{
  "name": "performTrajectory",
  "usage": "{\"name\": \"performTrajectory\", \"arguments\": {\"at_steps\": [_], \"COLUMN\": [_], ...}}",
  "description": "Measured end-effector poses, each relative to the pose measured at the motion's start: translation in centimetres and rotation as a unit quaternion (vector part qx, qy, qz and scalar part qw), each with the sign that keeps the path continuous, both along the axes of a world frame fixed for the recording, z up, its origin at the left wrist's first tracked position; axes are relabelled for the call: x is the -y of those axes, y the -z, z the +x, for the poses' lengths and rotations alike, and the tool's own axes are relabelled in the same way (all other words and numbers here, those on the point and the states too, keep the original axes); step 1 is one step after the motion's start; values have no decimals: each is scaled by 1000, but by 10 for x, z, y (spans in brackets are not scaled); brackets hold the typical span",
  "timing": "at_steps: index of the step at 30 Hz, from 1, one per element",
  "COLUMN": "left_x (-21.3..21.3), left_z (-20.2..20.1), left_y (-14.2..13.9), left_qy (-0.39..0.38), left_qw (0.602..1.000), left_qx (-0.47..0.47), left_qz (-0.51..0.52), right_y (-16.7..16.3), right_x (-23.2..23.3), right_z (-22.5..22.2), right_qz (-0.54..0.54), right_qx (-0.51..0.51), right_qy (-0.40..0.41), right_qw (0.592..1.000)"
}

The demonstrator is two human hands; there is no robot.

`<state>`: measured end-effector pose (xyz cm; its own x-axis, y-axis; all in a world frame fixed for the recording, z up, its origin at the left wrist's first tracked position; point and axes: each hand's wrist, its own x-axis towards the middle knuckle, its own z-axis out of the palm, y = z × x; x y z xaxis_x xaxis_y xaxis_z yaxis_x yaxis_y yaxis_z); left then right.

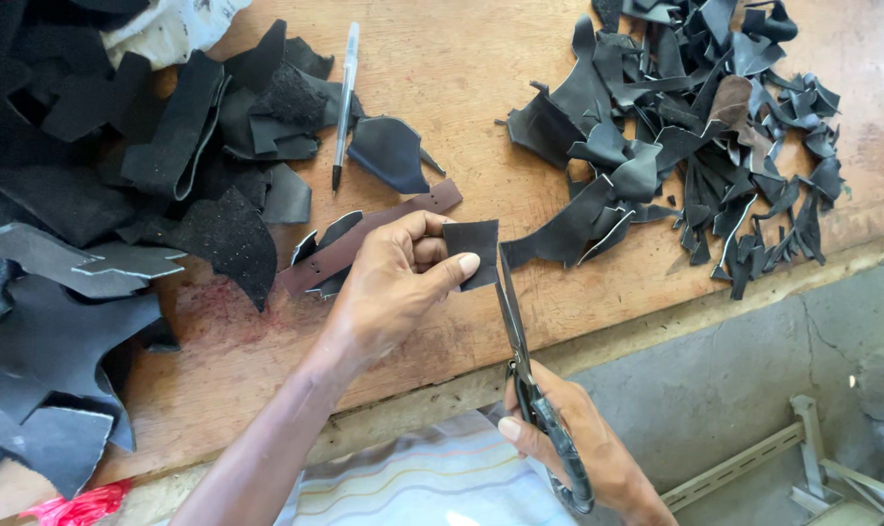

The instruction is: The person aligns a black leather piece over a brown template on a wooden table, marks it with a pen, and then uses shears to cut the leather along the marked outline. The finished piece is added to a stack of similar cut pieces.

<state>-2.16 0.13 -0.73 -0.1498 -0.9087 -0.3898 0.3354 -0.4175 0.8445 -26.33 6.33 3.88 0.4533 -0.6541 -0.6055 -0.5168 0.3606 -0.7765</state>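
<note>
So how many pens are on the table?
1. The pen lies on the wooden table, between the black leather pieces on the left and a dark scrap beside it. Another could be hidden under the heaps.

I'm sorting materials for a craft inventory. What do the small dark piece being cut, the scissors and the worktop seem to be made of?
The small dark piece, pinched in the left hand, looks like thin matte leather or a leather-like sheet, bending slightly like the curled offcuts. The scissors in the right hand have dull grey blades, probably steel. The worktop looks like bare, worn wood with visible grain.
</note>
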Motion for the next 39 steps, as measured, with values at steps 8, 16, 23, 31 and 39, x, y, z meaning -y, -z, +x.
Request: {"name": "performTrajectory", "arguments": {"at_steps": [8,16,23,31,39], "left_x": [2,3,5,6,5], "left_z": [0,0,0,0,1], "left_y": [-2,-2,-1,-1,3], "left_qy": [-3,-3,1,-6,-11], "left_qw": [999,995,994,994,995], "left_qx": [37,95,107,99,89], "left_qz": [-30,-38,-30,-38,-43], "right_y": [2,4,12,18,14], "right_x": [3,6,4,2,3], "right_z": [7,10,12,12,15], "right_qz": [-21,-5,19,24,20], "right_qx": [-34,-42,-14,-24,-21], "right_qy": [-7,-1,29,47,38], "right_qw": [999,999,999,998,999]}}
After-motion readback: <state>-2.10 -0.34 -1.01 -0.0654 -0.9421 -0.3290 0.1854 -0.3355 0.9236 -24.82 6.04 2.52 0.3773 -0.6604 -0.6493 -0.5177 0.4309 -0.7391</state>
